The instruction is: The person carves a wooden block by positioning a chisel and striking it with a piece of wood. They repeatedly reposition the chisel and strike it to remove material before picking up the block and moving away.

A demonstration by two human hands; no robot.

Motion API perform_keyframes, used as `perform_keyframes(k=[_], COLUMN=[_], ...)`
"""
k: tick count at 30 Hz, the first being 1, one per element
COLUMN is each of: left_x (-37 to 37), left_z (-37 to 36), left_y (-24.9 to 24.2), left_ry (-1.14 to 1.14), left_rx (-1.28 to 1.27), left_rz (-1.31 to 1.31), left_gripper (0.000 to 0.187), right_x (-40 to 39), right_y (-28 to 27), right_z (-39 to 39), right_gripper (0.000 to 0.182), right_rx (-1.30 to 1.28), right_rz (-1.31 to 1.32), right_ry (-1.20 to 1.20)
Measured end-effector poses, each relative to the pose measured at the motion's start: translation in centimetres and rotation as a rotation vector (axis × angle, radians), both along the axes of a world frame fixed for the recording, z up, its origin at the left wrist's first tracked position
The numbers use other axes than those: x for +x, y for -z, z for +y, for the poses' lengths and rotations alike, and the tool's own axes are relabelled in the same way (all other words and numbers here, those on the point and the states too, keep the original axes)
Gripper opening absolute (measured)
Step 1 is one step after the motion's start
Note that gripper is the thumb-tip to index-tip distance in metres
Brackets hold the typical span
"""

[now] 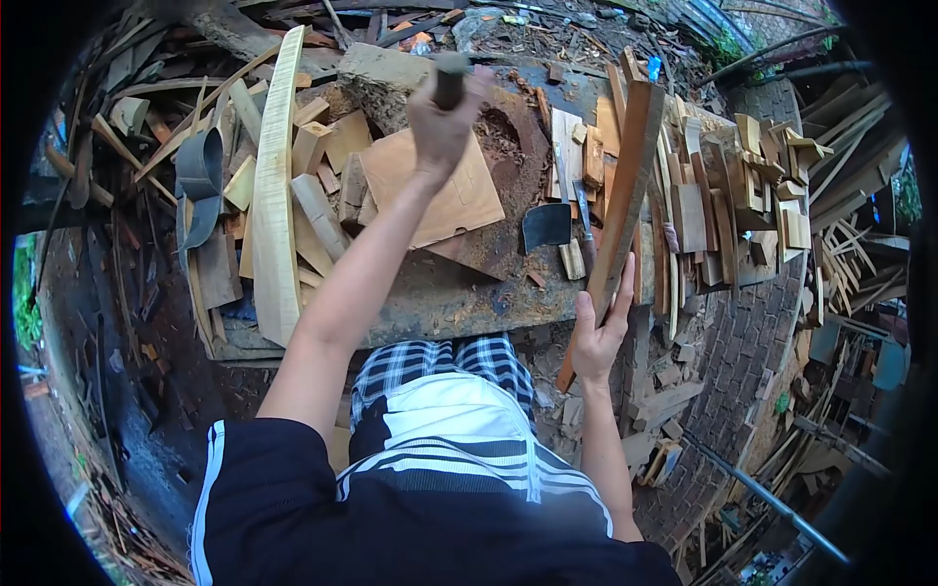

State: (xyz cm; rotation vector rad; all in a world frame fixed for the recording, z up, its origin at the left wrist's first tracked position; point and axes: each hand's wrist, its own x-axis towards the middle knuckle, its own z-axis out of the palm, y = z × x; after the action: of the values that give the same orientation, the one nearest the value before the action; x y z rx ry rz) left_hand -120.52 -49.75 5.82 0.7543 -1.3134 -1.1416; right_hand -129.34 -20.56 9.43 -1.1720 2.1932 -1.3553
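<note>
My left hand, slightly smeared by motion, is closed around a dark, round-ended piece, perhaps a handle; its kind does not show. Below that hand, a square wooden board lies tilted on the workbench. A long brown wooden plank stands slanted at the right, its lower end near my body. My right hand grips it near that lower end, thumb on one side and fingers on the other. Between the board and plank lie a dark flat blade and a chisel-like tool.
A long pale curved plank and a grey curved piece rest at the left among offcuts. Several wooden blocks crowd the right end of the bench. Scrap wood and brick paving surround it.
</note>
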Motion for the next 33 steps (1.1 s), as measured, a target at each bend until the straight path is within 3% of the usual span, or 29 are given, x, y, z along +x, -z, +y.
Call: perform_keyframes(k=[2,7,10,11,12,14,17,19,24,26,33], left_x=[1.3,3.5,4.5,4.9,5.1,4.6,3.7,3.6,3.6,3.3,3.4], left_z=[-2.0,-3.1,-2.4,-2.2,-2.0,-2.1,-2.7,-2.8,-3.2,-3.6,-3.4], left_y=[1.3,2.9,2.8,2.5,2.2,1.9,1.8,1.6,2.3,2.6,2.4], left_ry=[-0.036,-0.028,-0.119,-0.105,-0.089,-0.126,-0.161,-0.178,-0.245,-0.372,-0.386], left_rx=[0.098,0.057,-0.015,-0.053,-0.089,-0.167,-0.134,0.087,0.129,0.167,0.173], left_rz=[0.094,0.277,0.212,0.075,-0.062,-0.083,0.087,0.283,0.267,0.312,0.338], left_gripper=[0.038,0.041,0.034,0.031,0.031,0.036,0.037,0.036,0.035,0.034,0.036], right_x=[0.0,0.1,0.1,0.1,0.1,0.2,0.6,0.6,0.1,0.1,0.2], right_y=[-0.1,0.0,0.2,0.3,0.3,0.1,-0.8,-0.9,0.2,0.3,-0.2], right_z=[0.1,-0.1,0.3,0.4,0.4,0.4,0.0,-0.1,0.2,0.2,-0.3], right_gripper=[0.071,0.071,0.071,0.071,0.072,0.072,0.073,0.069,0.071,0.072,0.073], right_rx=[0.018,-0.003,0.029,0.032,0.039,0.045,0.039,0.052,0.028,0.028,0.055], right_rz=[-0.054,0.059,-0.004,-0.003,-0.012,-0.020,-0.058,0.016,0.001,0.030,0.109], right_ry=[0.006,-0.013,0.006,0.005,0.018,0.031,0.059,0.045,0.035,0.041,0.023])
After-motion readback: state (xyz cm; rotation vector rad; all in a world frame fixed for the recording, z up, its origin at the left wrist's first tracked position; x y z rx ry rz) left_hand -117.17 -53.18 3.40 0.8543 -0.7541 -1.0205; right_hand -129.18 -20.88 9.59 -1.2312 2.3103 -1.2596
